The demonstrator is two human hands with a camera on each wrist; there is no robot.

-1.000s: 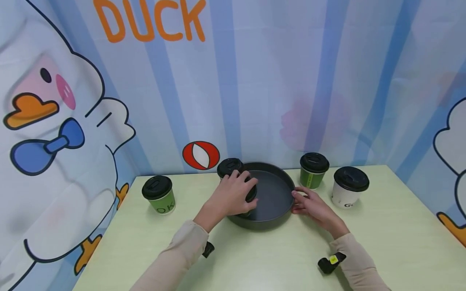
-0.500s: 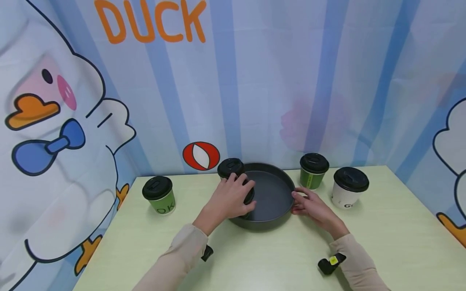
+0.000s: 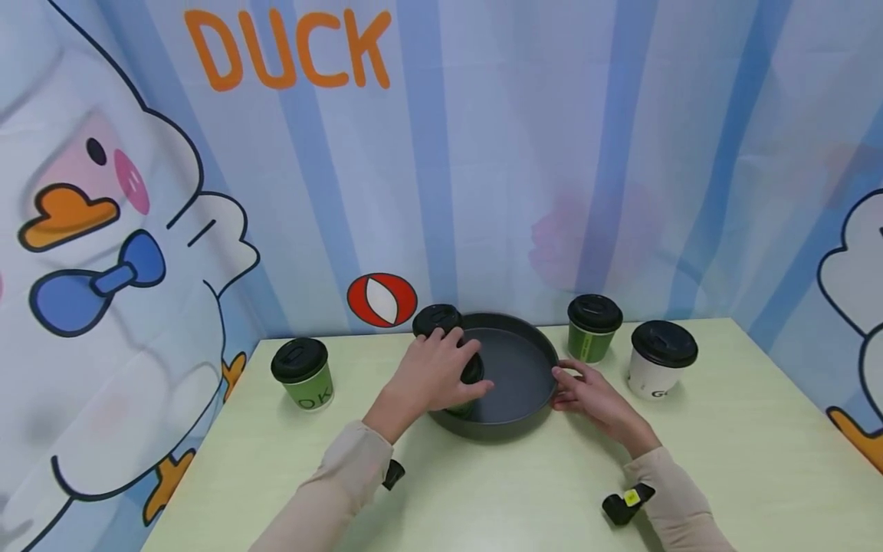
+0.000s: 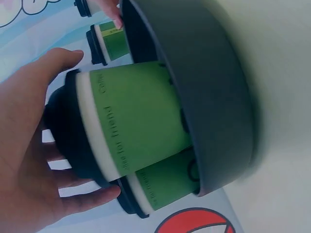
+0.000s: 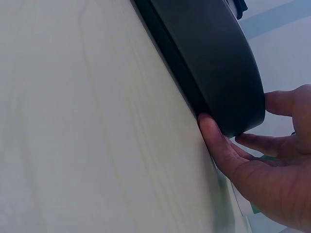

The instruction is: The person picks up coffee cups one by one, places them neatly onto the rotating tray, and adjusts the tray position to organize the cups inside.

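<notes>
A round dark grey pan [image 3: 520,376] with a tall wall is on the table. My left hand [image 3: 436,374] lies over the black lid of a green paper coffee cup [image 4: 133,119] at the pan's left side. Its thumb stands away from the lid, and the fingers spread past the lid's far side. The pan wall hides this cup's base. Close behind is another lidded green coffee cup [image 3: 438,317], its base hidden too; whether it stands inside the pan cannot be told. My right hand [image 3: 596,400] grips the pan's right wall, with fingers at the rim and lower edge [image 5: 214,128].
A lidded green cup [image 3: 303,374] stands at the table's left. Behind my right hand are another green cup [image 3: 593,328] and a white cup [image 3: 662,359] with black lids. A printed curtain [image 3: 497,153] hangs along the table's back edge.
The thumb of my left hand has moved out to the right, away from the cup's lid. My right hand and the pan stay in place. The head view has tilted slightly upward.
</notes>
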